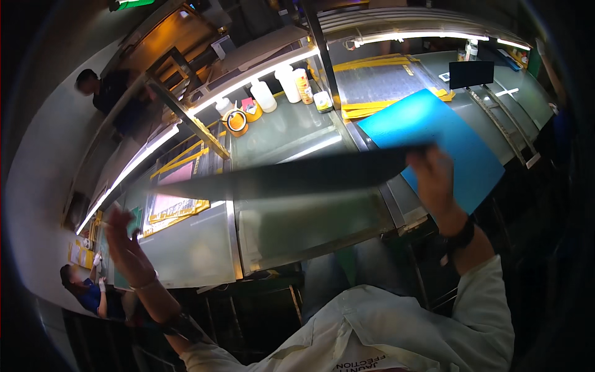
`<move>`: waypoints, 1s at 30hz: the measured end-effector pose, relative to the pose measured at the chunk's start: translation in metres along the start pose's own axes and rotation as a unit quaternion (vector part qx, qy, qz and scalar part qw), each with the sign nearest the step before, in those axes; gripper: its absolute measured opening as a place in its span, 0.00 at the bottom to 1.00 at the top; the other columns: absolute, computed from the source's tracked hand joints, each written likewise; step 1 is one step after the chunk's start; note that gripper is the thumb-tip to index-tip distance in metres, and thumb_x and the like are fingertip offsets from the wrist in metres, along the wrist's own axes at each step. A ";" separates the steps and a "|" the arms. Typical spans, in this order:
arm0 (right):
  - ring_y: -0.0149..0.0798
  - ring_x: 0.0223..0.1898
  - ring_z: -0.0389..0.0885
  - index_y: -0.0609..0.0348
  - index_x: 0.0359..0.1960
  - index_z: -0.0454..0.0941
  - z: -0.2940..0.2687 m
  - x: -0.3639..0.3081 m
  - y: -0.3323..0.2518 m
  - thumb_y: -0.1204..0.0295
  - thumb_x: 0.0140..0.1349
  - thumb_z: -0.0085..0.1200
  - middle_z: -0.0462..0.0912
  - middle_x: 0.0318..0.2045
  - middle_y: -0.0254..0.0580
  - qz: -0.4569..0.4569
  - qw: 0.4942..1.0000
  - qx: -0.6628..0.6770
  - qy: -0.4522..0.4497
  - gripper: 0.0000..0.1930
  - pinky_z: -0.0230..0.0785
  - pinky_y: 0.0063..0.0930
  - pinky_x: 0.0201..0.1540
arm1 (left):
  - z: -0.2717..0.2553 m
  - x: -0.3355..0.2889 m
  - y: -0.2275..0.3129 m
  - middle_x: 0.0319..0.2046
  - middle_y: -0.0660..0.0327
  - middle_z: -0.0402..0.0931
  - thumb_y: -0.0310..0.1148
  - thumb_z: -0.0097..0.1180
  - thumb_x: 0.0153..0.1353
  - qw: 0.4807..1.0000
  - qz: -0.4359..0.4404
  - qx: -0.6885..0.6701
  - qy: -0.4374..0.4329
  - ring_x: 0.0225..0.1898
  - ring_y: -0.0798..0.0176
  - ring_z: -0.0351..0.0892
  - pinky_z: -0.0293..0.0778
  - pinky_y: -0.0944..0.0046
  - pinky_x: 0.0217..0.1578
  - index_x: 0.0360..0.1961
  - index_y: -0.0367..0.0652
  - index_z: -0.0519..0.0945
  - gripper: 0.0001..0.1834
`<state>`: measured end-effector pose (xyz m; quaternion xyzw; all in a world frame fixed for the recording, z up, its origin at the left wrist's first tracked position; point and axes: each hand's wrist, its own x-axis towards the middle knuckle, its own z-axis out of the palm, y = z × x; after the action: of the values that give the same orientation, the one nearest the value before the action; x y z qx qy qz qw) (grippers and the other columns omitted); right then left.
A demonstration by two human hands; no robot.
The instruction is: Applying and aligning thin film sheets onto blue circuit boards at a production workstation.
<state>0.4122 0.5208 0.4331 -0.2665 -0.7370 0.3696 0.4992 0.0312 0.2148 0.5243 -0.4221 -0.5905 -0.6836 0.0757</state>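
A thin dark sheet (291,178), seen nearly edge-on and slightly bowed, hangs in the air above the glass-topped table. Its right end is pinched in the fingers of my right hand (434,180). My left hand (128,251) is raised just below and left of the sheet's other end, apart from it, with blurred fingers spread and nothing in them. Beyond my right hand, a bright blue sheet (434,136) lies flat on the table, partly covered by that hand.
White bottles (264,96) and an orange tape roll (235,122) line the table's back under tube lights. Yellow-edged panels (384,80) lie behind the blue sheet; a pink sheet (173,186) lies left. A small dark screen (471,74) stands right. Two other people are at the left.
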 end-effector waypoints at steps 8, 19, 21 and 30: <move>0.36 0.35 0.80 0.66 0.43 0.73 0.019 0.067 0.128 0.63 0.64 0.47 0.79 0.36 0.43 0.413 0.830 0.376 0.001 0.16 0.75 0.28 0.39 | 0.108 -0.045 -0.014 0.62 0.48 0.57 0.47 0.61 0.50 0.850 0.190 0.323 -0.372 0.64 0.42 0.51 0.50 0.50 0.61 0.58 0.44 0.67 0.35; 0.50 0.40 0.74 0.55 0.42 0.73 -0.096 -0.007 0.181 0.68 0.50 0.59 0.77 0.36 0.46 -0.002 0.860 -0.462 0.217 0.17 0.67 0.41 0.43 | 0.108 -0.210 -0.138 0.67 0.51 0.43 0.65 0.50 0.48 0.723 -0.120 0.505 -0.456 0.66 0.36 0.37 0.43 0.29 0.56 0.65 0.55 0.56 0.46; 0.49 0.40 0.73 0.57 0.42 0.70 -0.170 -0.062 0.179 0.62 0.49 0.61 0.76 0.33 0.44 0.059 0.777 -0.523 0.344 0.20 0.67 0.39 0.42 | 0.111 -0.217 -0.134 0.67 0.52 0.42 0.65 0.50 0.48 0.724 -0.125 0.502 -0.457 0.66 0.35 0.36 0.43 0.29 0.56 0.65 0.55 0.56 0.46; 0.40 0.37 0.76 0.67 0.41 0.72 -0.186 -0.164 0.253 0.62 0.57 0.56 0.77 0.37 0.45 0.332 0.835 0.278 0.341 0.19 0.70 0.35 0.43 | 0.135 -0.218 -0.128 0.67 0.51 0.41 0.66 0.50 0.48 0.702 -0.167 0.525 -0.450 0.66 0.36 0.35 0.47 0.27 0.54 0.66 0.56 0.54 0.47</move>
<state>0.6503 0.5954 0.1818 -0.4542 -0.2537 0.5884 0.6190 0.1573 0.2834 0.2767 -0.4654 -0.8788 0.0073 -0.1052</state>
